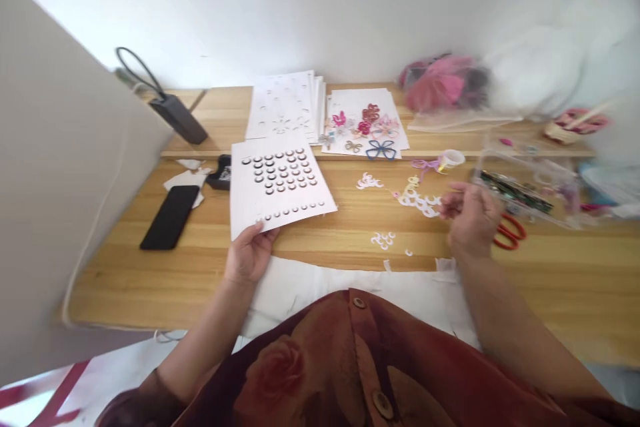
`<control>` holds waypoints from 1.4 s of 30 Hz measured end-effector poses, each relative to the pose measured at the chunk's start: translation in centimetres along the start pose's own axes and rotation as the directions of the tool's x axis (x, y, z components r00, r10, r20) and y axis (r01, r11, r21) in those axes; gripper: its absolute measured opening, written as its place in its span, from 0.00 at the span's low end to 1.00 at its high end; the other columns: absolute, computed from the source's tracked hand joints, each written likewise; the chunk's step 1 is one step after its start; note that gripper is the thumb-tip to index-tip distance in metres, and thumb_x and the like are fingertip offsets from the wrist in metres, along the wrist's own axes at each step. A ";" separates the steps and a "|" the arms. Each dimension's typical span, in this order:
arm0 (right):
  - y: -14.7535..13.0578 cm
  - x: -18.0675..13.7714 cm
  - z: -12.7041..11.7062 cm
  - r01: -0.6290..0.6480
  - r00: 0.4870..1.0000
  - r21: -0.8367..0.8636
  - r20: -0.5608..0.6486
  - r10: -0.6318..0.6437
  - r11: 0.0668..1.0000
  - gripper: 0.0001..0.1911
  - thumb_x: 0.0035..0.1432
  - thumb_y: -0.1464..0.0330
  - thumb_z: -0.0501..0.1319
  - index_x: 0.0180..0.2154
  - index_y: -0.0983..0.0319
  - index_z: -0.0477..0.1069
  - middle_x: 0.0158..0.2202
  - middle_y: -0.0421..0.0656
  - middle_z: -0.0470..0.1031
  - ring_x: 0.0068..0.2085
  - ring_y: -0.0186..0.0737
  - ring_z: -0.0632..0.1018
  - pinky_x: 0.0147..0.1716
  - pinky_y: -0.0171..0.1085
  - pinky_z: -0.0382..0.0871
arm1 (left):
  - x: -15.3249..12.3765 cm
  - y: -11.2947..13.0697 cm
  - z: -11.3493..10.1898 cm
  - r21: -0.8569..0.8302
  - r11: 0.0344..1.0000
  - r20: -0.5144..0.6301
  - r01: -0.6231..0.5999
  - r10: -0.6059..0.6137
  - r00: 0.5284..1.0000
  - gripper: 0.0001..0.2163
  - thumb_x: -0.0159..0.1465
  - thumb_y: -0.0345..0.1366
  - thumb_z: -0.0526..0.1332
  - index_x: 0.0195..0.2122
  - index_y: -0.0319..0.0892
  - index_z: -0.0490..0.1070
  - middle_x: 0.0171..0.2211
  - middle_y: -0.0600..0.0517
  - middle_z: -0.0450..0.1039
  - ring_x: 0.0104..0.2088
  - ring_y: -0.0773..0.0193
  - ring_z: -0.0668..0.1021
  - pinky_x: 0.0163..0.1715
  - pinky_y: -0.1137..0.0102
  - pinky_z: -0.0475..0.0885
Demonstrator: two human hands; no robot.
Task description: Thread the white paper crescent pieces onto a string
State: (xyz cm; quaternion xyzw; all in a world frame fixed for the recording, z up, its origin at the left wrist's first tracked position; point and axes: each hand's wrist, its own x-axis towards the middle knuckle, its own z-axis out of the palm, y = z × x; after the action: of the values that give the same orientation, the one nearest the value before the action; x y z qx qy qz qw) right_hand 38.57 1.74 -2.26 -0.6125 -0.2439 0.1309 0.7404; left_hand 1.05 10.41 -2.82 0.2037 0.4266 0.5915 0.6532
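My left hand (pixel 251 252) grips the lower edge of a white sheet of paper (pixel 245 203) printed with rows of dark crescent shapes. The thumb lies on top and the other fingers go underneath. My right hand (pixel 473 217) hovers over the right side of the table, its fingers curled in a pinch. What sits in that pinch, if anything, is too small and blurred to make out. Beside those fingers lies a strip of white ring-shaped cutouts (pixel 423 202). Small white crescent pieces (pixel 384 239) are scattered on the wood nearer to me, and another little pile (pixel 369 181) lies farther back.
Orange-handled scissors (pixel 510 232) lie right of my right hand, beside a clear plastic box (pixel 530 193). A black phone (pixel 170 217) is at left. On the raised shelf are stacked papers (pixel 280 100), a sheet with flower ornaments (pixel 345 147) and a pink bag (pixel 443 87).
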 end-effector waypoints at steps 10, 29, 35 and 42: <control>0.9 -0.1 0.4 0.073 0.996 -0.054 0.051 -0.070 0.996 0.11 0.57 0.61 0.67 0.33 0.63 0.80 0.19 0.37 0.71 0.17 0.31 0.68 0.15 0.32 0.59 | 0.0 -0.2 -0.3 -0.041 0.999 0.034 0.020 -0.018 0.999 0.30 0.54 0.24 0.70 0.59 0.46 0.75 0.56 0.45 0.82 0.53 0.52 0.83 0.40 0.69 0.84; 0.9 -0.6 0.9 0.076 0.996 -0.073 0.061 -0.071 0.994 0.09 0.56 0.63 0.67 0.32 0.61 0.81 0.19 0.38 0.70 0.18 0.31 0.68 0.16 0.32 0.59 | 0.3 -0.8 -0.2 -0.025 0.999 0.036 -0.023 0.024 0.999 0.35 0.54 0.21 0.69 0.64 0.48 0.71 0.59 0.44 0.80 0.58 0.49 0.81 0.49 0.64 0.83; 0.8 -0.6 1.1 0.093 0.993 -0.063 0.077 -0.088 0.994 0.10 0.52 0.60 0.68 0.29 0.60 0.80 0.18 0.39 0.69 0.17 0.33 0.66 0.17 0.34 0.58 | 0.4 -0.8 -0.1 -0.027 1.000 0.022 -0.016 0.017 1.000 0.34 0.54 0.20 0.68 0.62 0.47 0.72 0.57 0.44 0.81 0.56 0.48 0.82 0.49 0.62 0.83; 0.9 -0.5 1.1 0.064 0.996 -0.113 0.061 -0.057 0.992 0.11 0.53 0.60 0.68 0.30 0.62 0.79 0.19 0.39 0.70 0.18 0.32 0.67 0.17 0.33 0.57 | 0.4 -0.7 0.0 -0.013 0.999 0.021 -0.030 0.031 0.999 0.33 0.54 0.20 0.68 0.61 0.46 0.73 0.58 0.45 0.80 0.53 0.51 0.83 0.43 0.66 0.83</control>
State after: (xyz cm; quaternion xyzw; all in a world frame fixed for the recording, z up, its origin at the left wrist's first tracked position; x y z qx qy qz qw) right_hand 37.66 2.65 -3.13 -0.6423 -0.2908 0.1120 0.7002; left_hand 1.43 10.66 -3.49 0.2123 0.4129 0.6019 0.6497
